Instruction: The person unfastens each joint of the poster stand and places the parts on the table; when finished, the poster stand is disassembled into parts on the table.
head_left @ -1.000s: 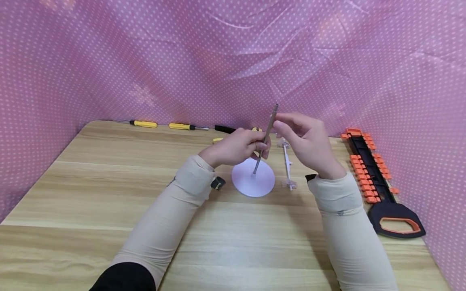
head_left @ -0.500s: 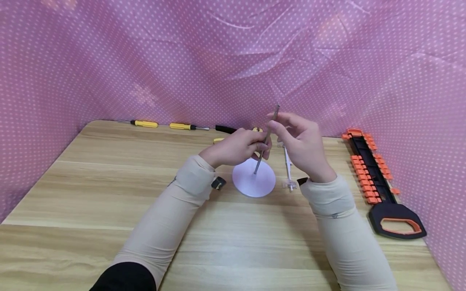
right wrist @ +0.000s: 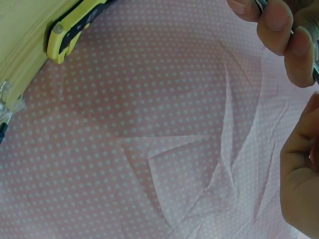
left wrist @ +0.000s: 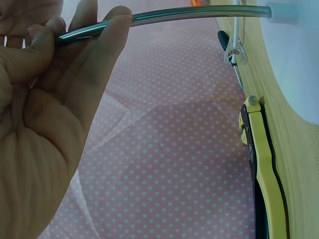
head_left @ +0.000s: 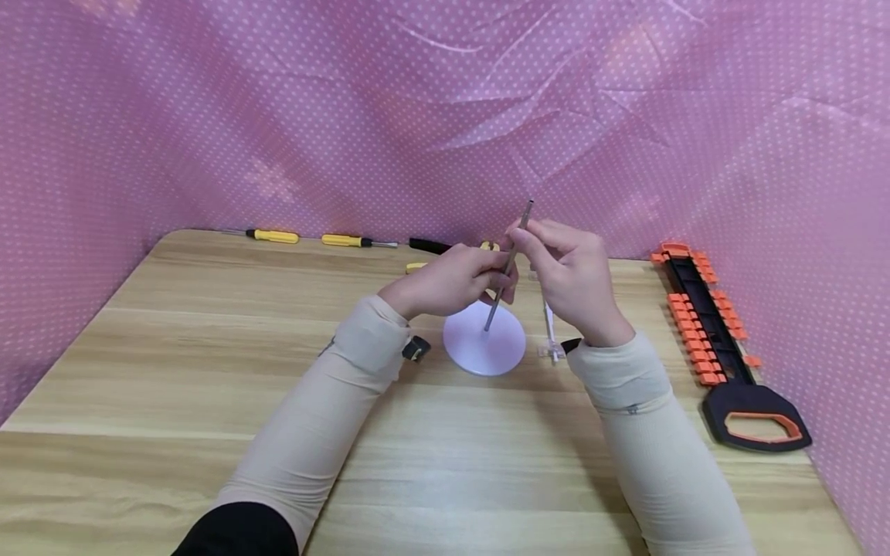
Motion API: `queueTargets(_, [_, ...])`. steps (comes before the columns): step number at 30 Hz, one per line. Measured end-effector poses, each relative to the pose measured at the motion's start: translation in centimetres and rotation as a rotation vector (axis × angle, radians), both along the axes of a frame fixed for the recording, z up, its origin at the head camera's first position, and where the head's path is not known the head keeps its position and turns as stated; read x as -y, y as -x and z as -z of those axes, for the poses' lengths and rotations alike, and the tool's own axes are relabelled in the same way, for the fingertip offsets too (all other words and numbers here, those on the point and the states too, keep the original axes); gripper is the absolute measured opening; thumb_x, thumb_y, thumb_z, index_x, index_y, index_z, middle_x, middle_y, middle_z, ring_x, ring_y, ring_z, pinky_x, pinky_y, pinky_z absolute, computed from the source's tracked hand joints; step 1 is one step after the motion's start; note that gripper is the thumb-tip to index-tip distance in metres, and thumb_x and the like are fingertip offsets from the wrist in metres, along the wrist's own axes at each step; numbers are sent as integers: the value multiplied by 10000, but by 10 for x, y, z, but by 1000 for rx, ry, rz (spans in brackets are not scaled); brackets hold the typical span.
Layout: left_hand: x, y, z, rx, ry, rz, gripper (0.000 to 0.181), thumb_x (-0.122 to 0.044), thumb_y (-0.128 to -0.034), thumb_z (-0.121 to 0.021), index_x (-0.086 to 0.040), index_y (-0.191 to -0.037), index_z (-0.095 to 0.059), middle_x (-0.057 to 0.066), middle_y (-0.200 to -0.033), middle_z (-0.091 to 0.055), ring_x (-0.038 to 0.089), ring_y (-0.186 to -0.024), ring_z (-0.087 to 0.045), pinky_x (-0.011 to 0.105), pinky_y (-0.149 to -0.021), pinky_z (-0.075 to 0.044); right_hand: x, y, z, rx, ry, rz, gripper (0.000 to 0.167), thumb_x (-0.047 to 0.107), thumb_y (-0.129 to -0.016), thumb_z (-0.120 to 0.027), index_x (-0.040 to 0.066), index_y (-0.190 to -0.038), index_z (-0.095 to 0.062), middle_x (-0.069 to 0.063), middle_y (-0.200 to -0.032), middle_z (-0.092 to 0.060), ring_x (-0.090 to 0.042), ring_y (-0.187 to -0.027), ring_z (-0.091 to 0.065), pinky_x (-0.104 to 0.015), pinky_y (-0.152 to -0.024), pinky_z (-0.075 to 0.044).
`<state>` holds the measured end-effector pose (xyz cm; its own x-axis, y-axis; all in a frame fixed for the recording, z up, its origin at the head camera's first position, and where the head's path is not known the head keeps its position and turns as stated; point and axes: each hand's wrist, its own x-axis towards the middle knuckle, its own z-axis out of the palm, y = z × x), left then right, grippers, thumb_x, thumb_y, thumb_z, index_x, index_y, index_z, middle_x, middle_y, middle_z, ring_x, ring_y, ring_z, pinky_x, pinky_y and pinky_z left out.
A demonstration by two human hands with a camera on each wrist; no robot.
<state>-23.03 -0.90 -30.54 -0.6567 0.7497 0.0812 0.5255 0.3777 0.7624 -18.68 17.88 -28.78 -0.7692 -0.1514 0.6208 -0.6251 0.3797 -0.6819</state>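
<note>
Over the white disc (head_left: 484, 355), a tilted metal rod (head_left: 493, 310), left hand (head_left: 456, 279) pinching its middle between fingers, right hand (head_left: 575, 279) pinching it higher with thumb and fingertip

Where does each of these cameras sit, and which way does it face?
Head: worn on the head, facing forward and down at the wooden table; the left hand, right hand and sleeves show.
Left wrist: worn there, looking past the metal rod at the pink cloth; both hands show at left.
Right wrist: worn there, facing mostly pink cloth; parts of both hands at the right edge.
Shared: both wrist views show the yellow-and-black tool.
</note>
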Motion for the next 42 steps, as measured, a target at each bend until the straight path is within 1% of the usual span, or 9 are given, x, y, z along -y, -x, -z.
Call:
queueTargets(7, [1, 3, 1, 22, -2, -6, 153, -114, -1106, -560, -62, -1139, -701, 71, -1050, -783, 157, -1030, -750, 284, -861, -665, 0, 1, -1, 10, -18, 9, 149, 98, -1032, -701, 18, -1044, -827, -121, -957, -801, -101, -601, -412, -228, -505, -296])
queueTargets(11, [2, 4, 2, 27, -1, -6, 155, -109, -1100, -571, -65, -1157, -708, 66, -1066, -789, 168, -1049, -754, 319, -882, -667, 0, 1, 0, 23, -21, 14, 151, 106, -1032, -704, 20, -1053, -826, -125, -979, -805, -56, -730, -591, -195, -596, -412])
queueTargets(14, [2, 4, 3, 23, 1, -6, 158, -105, -1098, -575, -64, -1170, -710, 61, -1068, -790, 194, -1066, -757, 308, -877, -666, 1, 1, 0, 26, -23, 17, 152, 111, -1032, -705, 22, -1054, -827, -124, -984, -808, -78, -812, -642, -202, -620, -428])
queueTargets(18, [3, 3, 3, 22, 7, -9, 164, -105, -1096, -579, -64, -1189, -708, 54, -1071, -788, 201, -1072, -758, 255, -856, -656, 1, 1, -1, 19, -31, 20, 158, 124, -1034, -706, 26, -1053, -828, -116, -980, -809, -117, -726, -569, -229, -532, -324])
queueTargets(25, [3, 4, 3, 38, 17, -4, 177, -115, -1085, -602, -57, -1222, -698, 58, -1084, -780, 265, -1107, -755, 268, -861, -657, 0, 2, 0, 20, -31, 12, 165, 122, -1036, -702, 11, -1051, -824, -127, -984, -811, -79, -740, -589, -212, -578, -381])
queueTargets(29, [2, 5, 4, 28, 25, -1, 176, -119, -1085, -604, -51, -1219, -697, 47, -1075, -781, 212, -1073, -759, 262, -854, -656, 0, 2, 0, 17, -36, 12, 177, 128, -1043, -694, 6, -1040, -822, -108, -967, -811, -105, -665, -505, -228, -539, -326])
queueTargets(34, [1, 5, 5, 18, 52, -2, 141, -124, -1092, -595, -62, -1164, -700, 43, -1074, -788, 134, -1029, -744, 237, -837, -648, 1, 2, -1, 18, -25, 10, 179, 117, -1040, -695, -13, -1018, -815, -131, -945, -803, -79, -764, -615, -205, -610, -412])
queueTargets(37, [2, 5, 5, 2, 72, -1, 124, -135, -1092, -596, -88, -1136, -702, 45, -1088, -797, 140, -1018, -738, 242, -830, -642, 1, 2, 0, 20, -19, 9, 176, 109, -1039, -694, -20, -1015, -813, -144, -943, -800, -59, -831, -663, -192, -677, -466])
queueTargets(42, [3, 7, 9, -60, 106, -1, 110, -167, -1081, -624, -133, -1080, -729, -4, -1070, -802, 131, -969, -712, 264, -813, -587, 1, 3, 0, 23, -22, 12, 173, 106, -1037, -696, -19, -1018, -814, -138, -944, -801, -28, -866, -694, -175, -723, -507])
